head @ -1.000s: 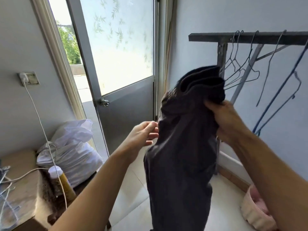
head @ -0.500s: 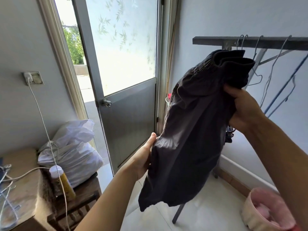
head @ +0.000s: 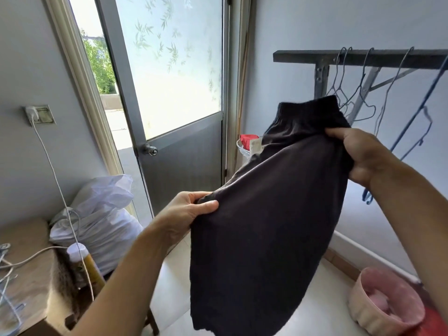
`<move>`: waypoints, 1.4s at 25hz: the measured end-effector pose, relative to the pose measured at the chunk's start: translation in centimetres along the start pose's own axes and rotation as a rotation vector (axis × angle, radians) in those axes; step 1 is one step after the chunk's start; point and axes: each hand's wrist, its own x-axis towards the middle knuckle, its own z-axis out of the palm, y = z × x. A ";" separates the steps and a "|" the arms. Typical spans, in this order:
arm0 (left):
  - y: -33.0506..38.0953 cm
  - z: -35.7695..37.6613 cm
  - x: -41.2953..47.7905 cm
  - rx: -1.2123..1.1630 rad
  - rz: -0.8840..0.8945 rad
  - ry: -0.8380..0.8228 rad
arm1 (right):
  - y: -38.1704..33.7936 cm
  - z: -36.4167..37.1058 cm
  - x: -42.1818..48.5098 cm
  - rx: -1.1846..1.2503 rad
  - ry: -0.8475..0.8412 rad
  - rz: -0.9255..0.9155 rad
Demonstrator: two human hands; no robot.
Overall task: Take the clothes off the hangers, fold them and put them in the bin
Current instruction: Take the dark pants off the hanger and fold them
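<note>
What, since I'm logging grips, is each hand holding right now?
Left hand: fingers pinch the side edge of the dark garment.
Right hand: grips the dark garment just below its waistband.

Daylight pours through the open frosted-glass door (head: pixel 169 81), pale blue walls (head: pixel 24 57) either side, glossy light floor tiles (head: pixel 329 287) underfoot.

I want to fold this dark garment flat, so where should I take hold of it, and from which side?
Probably the ribbed waistband at the top of the dark garment, since it is the one thick, straight edge. Pinch its two ends from the sides so the cloth hangs flat. The right hand grips just below the band, and the left hand pinches a lower side edge.
</note>
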 end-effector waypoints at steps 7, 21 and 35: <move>1.3 -1.8 -1.0 0.343 0.221 0.175 | 0.7 -0.4 -1.5 0.314 -0.337 0.038; 3.1 0.1 -0.4 -0.241 0.201 0.235 | 9.1 0.8 -1.9 -0.072 -0.406 0.068; 2.5 -0.6 2.1 0.202 0.125 0.425 | 10.4 0.1 -0.7 0.017 0.075 -0.025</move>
